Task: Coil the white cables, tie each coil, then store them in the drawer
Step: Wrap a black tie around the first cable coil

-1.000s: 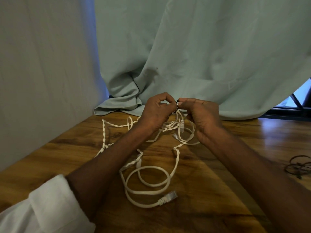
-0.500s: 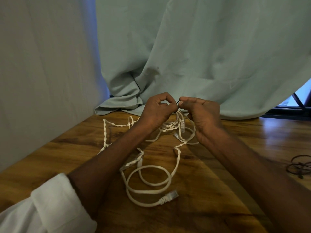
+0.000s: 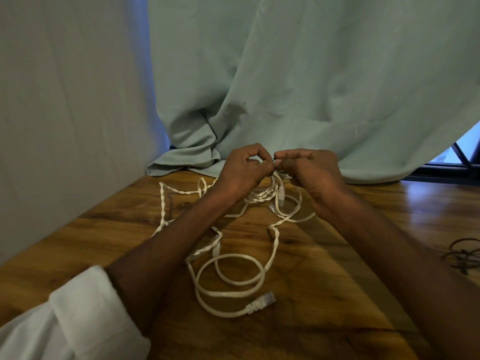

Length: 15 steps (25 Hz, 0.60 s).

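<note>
On the wooden table [image 3: 324, 268], the left hand [image 3: 242, 172] and right hand [image 3: 310, 171] pinch a small dark tie [image 3: 274, 159] over white cables [image 3: 233, 279] (mostly uncoiled).

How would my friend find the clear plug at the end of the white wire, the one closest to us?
Start at the brown wooden table, then find the loose round loop of flat white cable lying between the two forearms, near the bottom of the picture. Follow its lowest strand rightwards to the clear plastic plug. The other plugs sit farther back beneath the hands; this one lies alone on bare wood.
</note>
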Motion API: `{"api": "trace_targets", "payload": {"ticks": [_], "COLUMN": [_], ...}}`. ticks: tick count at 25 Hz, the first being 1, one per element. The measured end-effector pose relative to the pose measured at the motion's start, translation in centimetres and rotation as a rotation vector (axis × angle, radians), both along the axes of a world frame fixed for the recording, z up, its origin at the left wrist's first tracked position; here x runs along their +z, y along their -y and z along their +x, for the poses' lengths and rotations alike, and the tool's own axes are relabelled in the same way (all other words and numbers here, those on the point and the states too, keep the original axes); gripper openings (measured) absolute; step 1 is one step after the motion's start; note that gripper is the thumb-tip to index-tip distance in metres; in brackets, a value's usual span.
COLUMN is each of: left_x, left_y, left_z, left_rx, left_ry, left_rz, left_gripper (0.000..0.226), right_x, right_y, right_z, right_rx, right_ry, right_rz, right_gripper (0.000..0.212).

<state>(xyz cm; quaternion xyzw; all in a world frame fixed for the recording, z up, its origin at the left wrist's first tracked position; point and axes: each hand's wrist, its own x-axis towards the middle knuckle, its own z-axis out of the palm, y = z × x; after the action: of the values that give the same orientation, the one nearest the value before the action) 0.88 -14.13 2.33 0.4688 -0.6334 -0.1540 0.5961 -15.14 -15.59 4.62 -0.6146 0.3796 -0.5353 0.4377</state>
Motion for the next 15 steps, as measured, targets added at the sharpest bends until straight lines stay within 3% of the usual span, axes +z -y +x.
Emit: {"api": "trace_targets", "payload": {"ticks": [9,15], "left_x": [0.5,0.6], "left_y": [-0.4,-0.8], "left_z": [0.0,-0.1], "left_rx": [-0.048,-0.069], "left_ry": [-0.071,-0.107], "left_rz": [0.064,0.119], "left_gripper": [0.006,0.006], "right_x": [0.8,0.7], "right_y": [-0.3,0.1], "right_z": [-1.0,-1.4], "right_rx": [0.129,0.128], "right_ry": [-0.009,-0.022], "right_rz": [0.093,0.106], "right_gripper": [0.022,0.009]}}
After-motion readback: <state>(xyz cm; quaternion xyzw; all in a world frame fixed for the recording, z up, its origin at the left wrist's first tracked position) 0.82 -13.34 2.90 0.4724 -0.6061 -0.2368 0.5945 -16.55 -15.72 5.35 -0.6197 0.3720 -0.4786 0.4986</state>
